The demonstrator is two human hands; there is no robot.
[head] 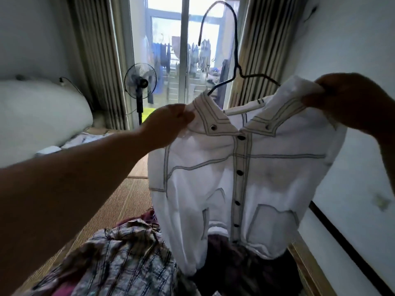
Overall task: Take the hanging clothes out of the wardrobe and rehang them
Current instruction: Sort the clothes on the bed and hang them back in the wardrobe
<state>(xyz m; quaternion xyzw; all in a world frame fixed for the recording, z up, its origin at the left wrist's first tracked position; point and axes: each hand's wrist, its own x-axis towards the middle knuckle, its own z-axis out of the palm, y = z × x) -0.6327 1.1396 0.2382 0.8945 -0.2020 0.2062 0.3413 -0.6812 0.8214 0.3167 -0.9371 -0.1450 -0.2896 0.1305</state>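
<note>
The left hand [168,122] and right hand [346,101] each pinch a shoulder of the white shirt [241,178], dark-stitched, buttoned, on a wire hanger [235,52] above a plaid garment [128,259].

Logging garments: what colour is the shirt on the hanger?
The shirt is white with dark stitching and buttons; head view.

White button-front shirt w/ dark stitching [245,178] hangs on thin dark wire hanger [236,50], centre-R, hook up above the collar. L hand [168,124] pinches its shoulder on the L side; R hand [346,103] grips the shoulder on the R. Below the hem: crumpled plaid fabric pile [119,259] to the L, dark maroon garment [235,263] just R of it, both on woven straw mat [119,199]. Behind: black pedestal fan [141,82] in front of glass sliding door [183,50], beige striped curtains [100,60] either side. White padded bedding [42,116] far L; pale wall [352,39] R.
</note>
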